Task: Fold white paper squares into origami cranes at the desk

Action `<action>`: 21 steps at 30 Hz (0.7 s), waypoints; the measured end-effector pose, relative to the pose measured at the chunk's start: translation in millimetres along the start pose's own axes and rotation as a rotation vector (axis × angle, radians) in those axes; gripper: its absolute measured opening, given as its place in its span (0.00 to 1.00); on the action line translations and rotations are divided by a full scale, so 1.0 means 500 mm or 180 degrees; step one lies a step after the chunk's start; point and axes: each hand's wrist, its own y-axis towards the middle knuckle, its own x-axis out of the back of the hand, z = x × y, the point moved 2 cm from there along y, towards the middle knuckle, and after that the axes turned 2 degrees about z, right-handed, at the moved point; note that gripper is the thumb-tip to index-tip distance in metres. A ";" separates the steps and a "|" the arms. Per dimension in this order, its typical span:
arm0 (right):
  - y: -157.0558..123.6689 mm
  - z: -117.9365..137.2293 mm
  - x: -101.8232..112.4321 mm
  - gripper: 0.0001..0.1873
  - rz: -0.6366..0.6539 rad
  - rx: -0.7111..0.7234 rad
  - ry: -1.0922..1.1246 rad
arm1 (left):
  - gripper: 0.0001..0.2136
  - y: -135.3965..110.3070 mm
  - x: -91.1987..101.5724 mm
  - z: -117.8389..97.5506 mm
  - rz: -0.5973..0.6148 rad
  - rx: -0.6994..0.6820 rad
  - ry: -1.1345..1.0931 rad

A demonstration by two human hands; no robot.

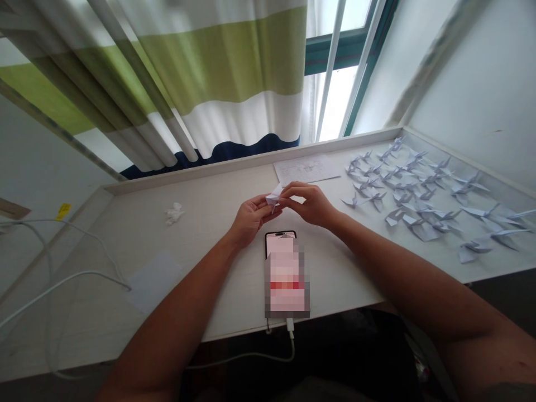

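Holding a small folded paper (pixel 274 196) in our left hand (pixel 251 218) and right hand (pixel 312 205), just above the counter (pixel 209 195).

We have both hands close together, the fingertips of each pinched on the white paper, which sits just beyond the phone (pixel 280 241) lying flat near the counter's front edge with a cable (pixel 288 340) plugged in. To our right, many paper cranes (pixel 419 195) are spread over the counter, well apart from the hands. A flat sheet (pixel 307 169) lies just behind them, a crumpled scrap (pixel 173 214) to our left, and a striped curtain (pixel 188 72) hangs behind.
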 end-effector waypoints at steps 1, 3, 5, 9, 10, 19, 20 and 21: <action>0.000 0.000 -0.002 0.12 -0.0013 -0.0029 0.0074 | 0.17 0.001 0.001 0.000 -0.0012 0.0006 0.0009; 0.000 0.000 -0.006 0.12 0.0008 -0.0049 0.0183 | 0.16 0.001 0.001 0.000 -0.0017 0.0022 0.0008; 0.000 -0.001 -0.010 0.12 0.0021 -0.0100 0.0279 | 0.16 0.001 0.001 -0.001 -0.0030 0.0027 -0.0008; 0.000 -0.003 -0.013 0.11 -0.0050 -0.0305 0.0477 | 0.19 -0.002 -0.001 -0.005 -0.0098 0.0038 -0.0034; 0.000 -0.003 -0.013 0.11 -0.0074 -0.0353 0.0508 | 0.19 -0.002 -0.003 -0.006 -0.0102 0.0041 -0.0047; -0.001 0.010 -0.025 0.13 -0.0363 -0.0340 0.0159 | 0.23 0.002 -0.001 0.004 -0.0302 -0.0027 0.0060; -0.001 0.013 -0.025 0.13 -0.0356 -0.0304 0.0121 | 0.22 0.002 -0.001 0.006 -0.0329 -0.0056 0.0115; -0.001 0.015 -0.026 0.13 -0.0330 -0.0248 0.0074 | 0.22 0.002 0.000 0.007 -0.0361 -0.0105 0.0182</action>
